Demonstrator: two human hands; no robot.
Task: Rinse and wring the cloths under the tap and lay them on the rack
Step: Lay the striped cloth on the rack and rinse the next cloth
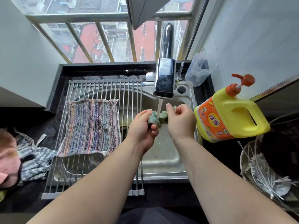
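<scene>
A bunched green cloth (154,119) is under the running water from the chrome tap (164,80). My left hand (142,128) grips its left end and my right hand (180,119) grips its right end, both over the steel sink (163,157). A striped multicoloured cloth (91,126) lies flat on the metal roll-up rack (103,89) that covers the sink's left half. More cloths wait on the left counter: a blue-white checked one (34,160) and a pink one (8,156).
A yellow detergent bottle with an orange pump (229,115) stands right of the sink, close to my right hand. A clear plastic jug (200,70) sits behind it. A bowl of white sticks (265,173) lies at the right. Window bars (103,41) rise behind the sink.
</scene>
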